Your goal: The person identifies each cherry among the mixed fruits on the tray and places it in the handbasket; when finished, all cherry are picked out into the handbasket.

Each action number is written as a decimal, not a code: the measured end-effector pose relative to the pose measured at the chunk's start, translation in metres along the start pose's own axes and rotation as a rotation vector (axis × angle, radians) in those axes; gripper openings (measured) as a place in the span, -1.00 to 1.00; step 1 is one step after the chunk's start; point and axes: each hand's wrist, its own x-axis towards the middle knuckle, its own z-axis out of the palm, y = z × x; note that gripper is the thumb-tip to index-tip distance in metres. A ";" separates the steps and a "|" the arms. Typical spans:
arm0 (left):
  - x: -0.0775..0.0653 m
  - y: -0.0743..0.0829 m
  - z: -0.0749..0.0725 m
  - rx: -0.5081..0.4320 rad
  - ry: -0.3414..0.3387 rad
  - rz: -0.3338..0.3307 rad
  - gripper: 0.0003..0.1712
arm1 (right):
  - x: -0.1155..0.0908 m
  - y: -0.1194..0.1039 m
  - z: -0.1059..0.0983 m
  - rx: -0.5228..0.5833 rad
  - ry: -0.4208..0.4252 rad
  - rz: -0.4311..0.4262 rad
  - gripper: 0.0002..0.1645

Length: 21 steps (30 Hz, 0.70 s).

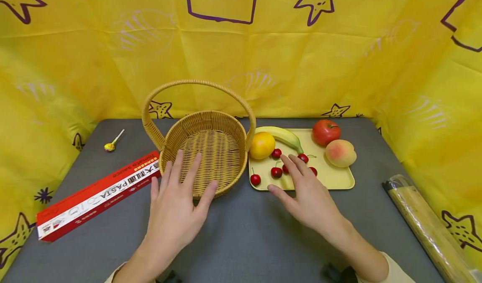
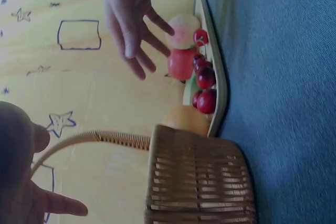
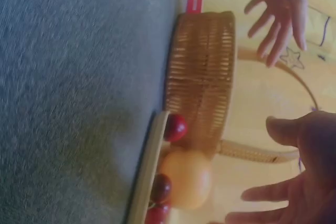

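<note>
My left hand [image 1: 177, 209] hovers with spread fingers before a round wicker basket [image 1: 211, 157] with a tall arched handle. My right hand [image 1: 310, 197] is held over the front of a pale yellow tray [image 1: 339, 182], fingers apart and nothing in them. On that tray lie an orange [image 1: 262, 145], a banana [image 1: 280, 135], several cherries [image 1: 276, 172], a peach [image 1: 340, 153] and a red apple-like fruit [image 1: 326, 132]. Some cherries are partly hidden behind the right fingers. In the right wrist view the left hand [image 3: 283, 14] is above the basket [image 3: 202, 72], apart from it.
A long red pasta box [image 1: 99, 195] lies slantwise at the left, its end by the basket. Behind it is a lollipop [image 1: 113, 142]. At the right edge lies a long clear-wrapped package [image 1: 425, 224]. Yellow patterned cloth [image 1: 241, 52] hangs around the grey table [image 1: 241, 241].
</note>
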 end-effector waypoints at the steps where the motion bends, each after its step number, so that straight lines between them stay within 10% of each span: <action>1: 0.000 -0.002 -0.001 -0.025 0.016 0.000 -0.28 | 0.002 0.001 0.000 0.021 0.005 -0.005 -0.03; 12: 0.001 -0.031 -0.009 -0.244 0.173 -0.059 -0.45 | 0.022 0.012 0.004 0.348 -0.068 -0.044 -0.35; 21: 0.002 -0.057 -0.007 -0.332 0.128 -0.175 -0.47 | 0.037 0.017 0.010 0.513 -0.188 0.045 -0.47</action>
